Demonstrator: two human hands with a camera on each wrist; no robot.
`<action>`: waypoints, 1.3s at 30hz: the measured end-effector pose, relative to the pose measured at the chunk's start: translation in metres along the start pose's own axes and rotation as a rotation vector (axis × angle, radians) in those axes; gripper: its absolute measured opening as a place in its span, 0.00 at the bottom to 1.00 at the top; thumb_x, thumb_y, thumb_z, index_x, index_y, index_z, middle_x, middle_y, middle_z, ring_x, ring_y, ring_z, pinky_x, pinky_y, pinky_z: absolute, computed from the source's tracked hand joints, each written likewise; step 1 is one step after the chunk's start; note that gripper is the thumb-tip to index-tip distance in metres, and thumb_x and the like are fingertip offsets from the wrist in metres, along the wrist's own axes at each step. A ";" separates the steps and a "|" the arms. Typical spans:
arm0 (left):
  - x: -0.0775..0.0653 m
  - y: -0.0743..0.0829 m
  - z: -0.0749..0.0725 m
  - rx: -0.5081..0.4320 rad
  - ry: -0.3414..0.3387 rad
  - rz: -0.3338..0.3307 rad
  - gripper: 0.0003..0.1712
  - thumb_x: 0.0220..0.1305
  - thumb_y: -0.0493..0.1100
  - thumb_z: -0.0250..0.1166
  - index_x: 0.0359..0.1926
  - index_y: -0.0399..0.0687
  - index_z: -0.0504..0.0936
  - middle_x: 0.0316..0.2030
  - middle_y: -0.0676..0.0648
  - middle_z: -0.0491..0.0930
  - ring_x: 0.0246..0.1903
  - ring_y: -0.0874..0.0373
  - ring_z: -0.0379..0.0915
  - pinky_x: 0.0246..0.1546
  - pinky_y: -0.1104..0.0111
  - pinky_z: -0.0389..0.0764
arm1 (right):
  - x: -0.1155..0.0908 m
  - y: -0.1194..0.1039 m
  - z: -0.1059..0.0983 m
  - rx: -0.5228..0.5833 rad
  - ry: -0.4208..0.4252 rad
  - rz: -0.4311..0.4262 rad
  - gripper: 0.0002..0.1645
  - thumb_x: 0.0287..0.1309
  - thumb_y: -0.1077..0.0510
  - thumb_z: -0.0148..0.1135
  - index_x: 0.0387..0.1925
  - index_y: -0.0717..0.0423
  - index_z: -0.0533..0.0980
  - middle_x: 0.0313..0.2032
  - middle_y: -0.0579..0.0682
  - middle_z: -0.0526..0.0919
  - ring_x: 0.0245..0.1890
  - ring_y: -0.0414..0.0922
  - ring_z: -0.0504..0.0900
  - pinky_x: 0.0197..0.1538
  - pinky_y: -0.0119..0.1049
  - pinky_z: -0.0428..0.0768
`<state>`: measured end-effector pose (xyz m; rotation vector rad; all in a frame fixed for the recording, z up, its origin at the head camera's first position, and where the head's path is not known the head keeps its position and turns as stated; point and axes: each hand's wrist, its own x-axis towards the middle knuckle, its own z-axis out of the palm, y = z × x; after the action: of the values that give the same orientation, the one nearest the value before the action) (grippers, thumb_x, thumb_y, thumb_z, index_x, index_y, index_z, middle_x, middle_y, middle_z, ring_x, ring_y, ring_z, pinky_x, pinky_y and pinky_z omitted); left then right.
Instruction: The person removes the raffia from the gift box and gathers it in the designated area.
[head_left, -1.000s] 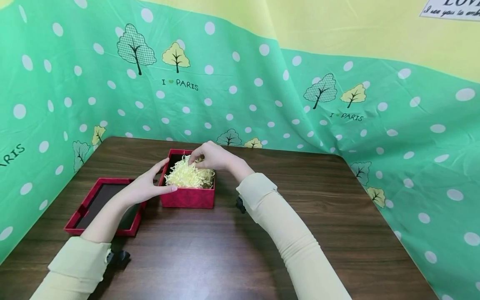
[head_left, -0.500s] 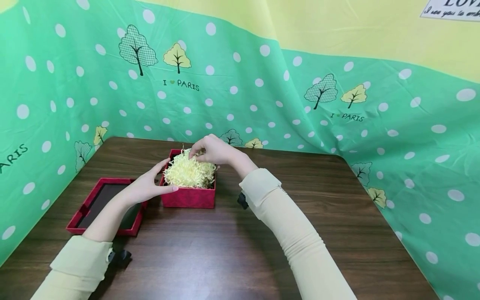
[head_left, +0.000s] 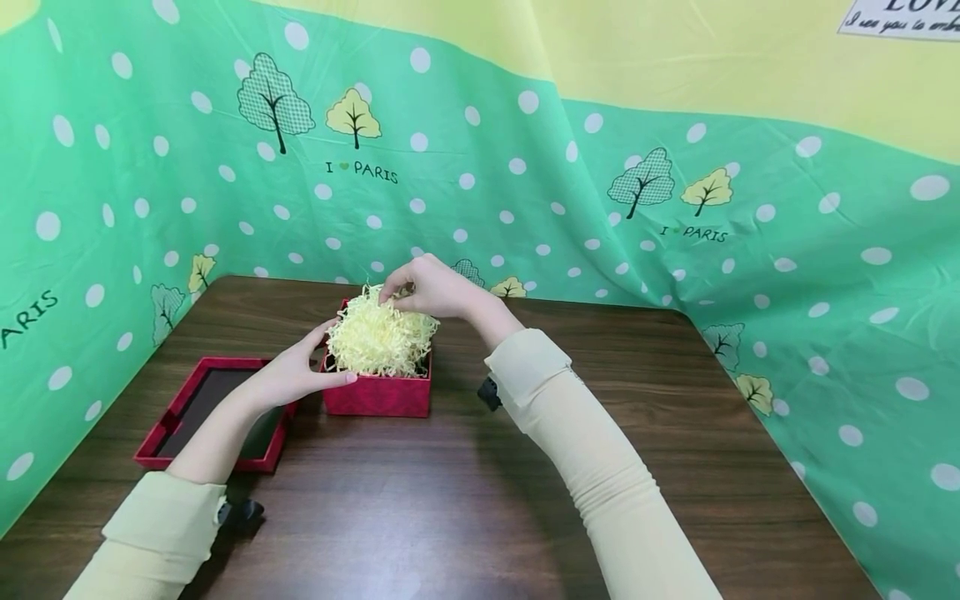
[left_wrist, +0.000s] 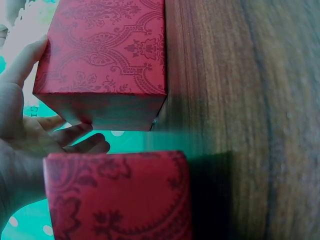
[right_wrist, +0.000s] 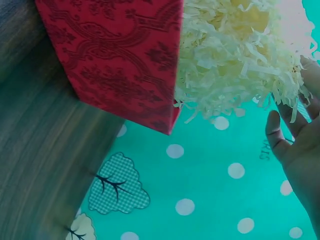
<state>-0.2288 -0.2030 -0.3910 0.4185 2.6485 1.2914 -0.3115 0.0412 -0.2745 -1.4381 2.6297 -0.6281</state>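
A red patterned gift box (head_left: 377, 397) stands on the table with a heap of pale yellow shredded paper (head_left: 381, 335) rising above its rim. My left hand (head_left: 288, 375) holds the box at its left end, thumb at the near top edge and fingers round the left side, as the left wrist view (left_wrist: 107, 47) of the box also shows. My right hand (head_left: 437, 287) pinches the top of the shredded paper between thumb and fingers. In the right wrist view the paper (right_wrist: 235, 65) bulges out past the box's edge, and strands hang beside the fingers.
The box's red lid (head_left: 176, 402), dark inside, lies upturned on the brown wooden table (head_left: 420, 508), left of the box and partly under my left forearm. A green dotted cloth (head_left: 517, 200) hangs behind the table.
My right hand has risen, drawing the shredded paper up so its heap stands higher over the box. My left hand stays at the box's left end.
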 end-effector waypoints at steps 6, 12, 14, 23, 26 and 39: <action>0.000 0.001 0.000 0.005 -0.002 -0.008 0.59 0.54 0.61 0.67 0.75 0.52 0.41 0.71 0.39 0.49 0.68 0.39 0.51 0.58 0.44 0.66 | -0.001 -0.003 -0.011 -0.009 0.016 -0.021 0.11 0.58 0.64 0.60 0.39 0.52 0.84 0.39 0.43 0.86 0.40 0.34 0.80 0.64 0.35 0.66; -0.001 0.002 -0.001 0.033 -0.002 -0.027 0.60 0.53 0.63 0.67 0.75 0.53 0.39 0.71 0.38 0.48 0.68 0.38 0.48 0.59 0.42 0.64 | -0.003 -0.007 -0.023 -0.006 0.041 -0.028 0.11 0.58 0.65 0.59 0.38 0.51 0.84 0.38 0.43 0.86 0.36 0.35 0.80 0.41 0.28 0.76; -0.002 0.003 -0.001 0.033 -0.002 -0.026 0.59 0.54 0.62 0.67 0.75 0.53 0.39 0.72 0.38 0.47 0.68 0.38 0.48 0.59 0.42 0.63 | -0.005 -0.008 -0.027 -0.009 0.049 -0.024 0.12 0.58 0.65 0.58 0.38 0.51 0.84 0.38 0.43 0.86 0.34 0.35 0.79 0.40 0.28 0.76; -0.003 0.003 -0.001 0.055 0.003 -0.036 0.60 0.54 0.63 0.67 0.75 0.52 0.39 0.71 0.36 0.48 0.69 0.37 0.47 0.59 0.41 0.62 | -0.012 -0.015 -0.045 0.007 0.084 -0.034 0.11 0.58 0.65 0.59 0.38 0.52 0.85 0.39 0.44 0.86 0.40 0.35 0.81 0.47 0.27 0.76; -0.002 0.002 -0.001 0.059 0.009 -0.031 0.59 0.53 0.63 0.67 0.75 0.52 0.40 0.71 0.35 0.49 0.69 0.37 0.47 0.59 0.42 0.63 | -0.015 -0.018 -0.051 0.001 0.098 -0.045 0.11 0.58 0.65 0.59 0.37 0.51 0.85 0.38 0.43 0.86 0.40 0.34 0.81 0.47 0.27 0.76; -0.002 0.005 -0.001 0.087 0.007 -0.038 0.58 0.54 0.63 0.66 0.75 0.57 0.41 0.71 0.36 0.48 0.67 0.35 0.50 0.57 0.42 0.66 | -0.034 -0.017 -0.072 -0.014 0.146 -0.069 0.10 0.57 0.66 0.59 0.35 0.53 0.85 0.36 0.44 0.86 0.39 0.35 0.81 0.48 0.27 0.76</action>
<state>-0.2260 -0.2016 -0.3864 0.3740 2.7125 1.1722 -0.2977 0.0833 -0.2065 -1.5493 2.7077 -0.7501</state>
